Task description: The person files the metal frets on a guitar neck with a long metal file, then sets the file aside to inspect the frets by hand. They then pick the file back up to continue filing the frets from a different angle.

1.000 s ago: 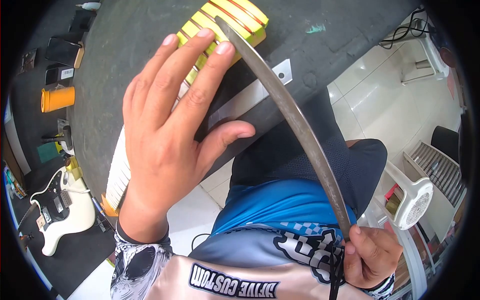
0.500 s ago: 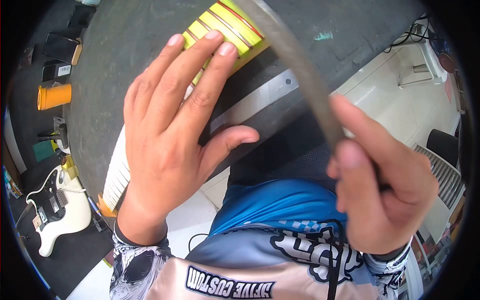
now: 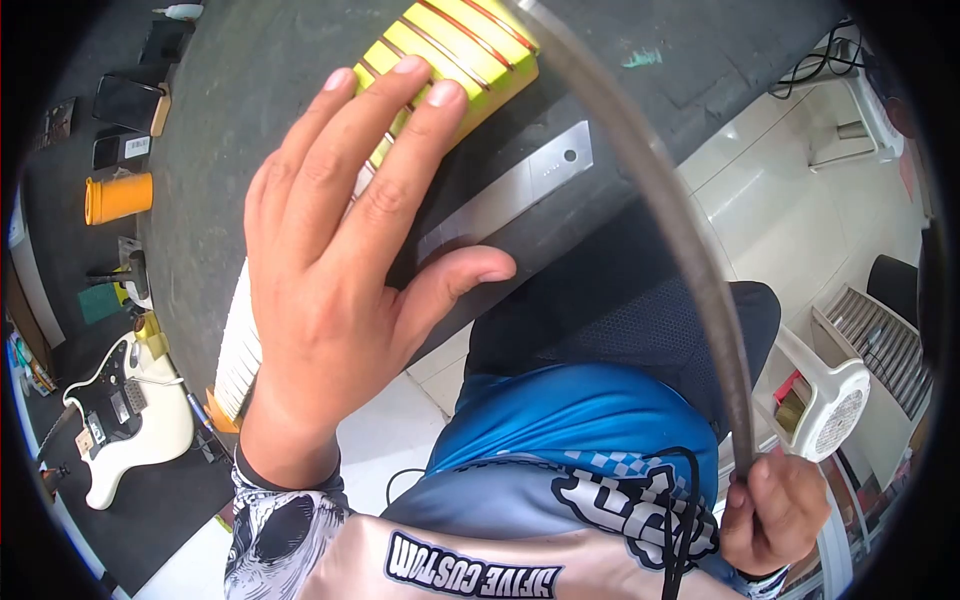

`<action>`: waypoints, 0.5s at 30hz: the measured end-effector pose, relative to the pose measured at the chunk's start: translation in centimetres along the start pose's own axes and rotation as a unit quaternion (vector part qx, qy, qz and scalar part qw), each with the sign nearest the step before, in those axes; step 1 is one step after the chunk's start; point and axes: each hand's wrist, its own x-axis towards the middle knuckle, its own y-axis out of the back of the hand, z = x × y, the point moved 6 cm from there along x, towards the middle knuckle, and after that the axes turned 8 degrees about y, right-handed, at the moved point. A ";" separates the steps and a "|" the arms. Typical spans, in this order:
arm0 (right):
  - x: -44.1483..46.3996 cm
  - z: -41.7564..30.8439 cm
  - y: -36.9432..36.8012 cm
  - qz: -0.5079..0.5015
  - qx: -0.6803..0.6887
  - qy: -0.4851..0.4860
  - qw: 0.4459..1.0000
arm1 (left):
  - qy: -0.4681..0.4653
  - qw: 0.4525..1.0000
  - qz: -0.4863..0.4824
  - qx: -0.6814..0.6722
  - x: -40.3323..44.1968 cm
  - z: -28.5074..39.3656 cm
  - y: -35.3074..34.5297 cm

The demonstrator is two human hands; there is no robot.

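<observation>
My left hand (image 3: 330, 250) lies with fingers spread on a guitar neck (image 3: 455, 50), whose fretboard carries bright yellow tape between the metal frets. White tape strips show on the neck's other end, beside my wrist. In my right hand (image 3: 785, 510), low at the right, is the end of a long, narrow grey metal file (image 3: 670, 190). The file looks curved and slightly blurred; its far end reaches the edge of the taped neck at the top. A steel ruler (image 3: 510, 195) lies on the dark table, near my left thumb.
On the left, a cream electric guitar body (image 3: 140, 415) rests on a dark surface. An orange cylinder (image 3: 118, 198) and dark phone-like items (image 3: 130, 103) line the table's far side. A white plastic stool (image 3: 815, 390) stands at the right, with cables (image 3: 825, 65) above.
My right hand has moved down and right toward my body, drawing the file with it. My left hand has stayed almost in place on the neck.
</observation>
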 end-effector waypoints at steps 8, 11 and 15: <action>-0.3 -1.2 -0.4 -0.079 -0.053 0.004 0.995 | -0.002 1.000 0.003 -0.002 0.0 0.2 0.2; -0.4 -1.4 -0.5 -0.085 -0.072 0.008 0.994 | -0.003 1.000 0.001 -0.001 0.0 0.2 0.1; -0.1 -1.4 -0.7 -0.086 -0.085 0.017 0.993 | -0.005 1.000 -0.004 0.003 0.0 0.2 0.1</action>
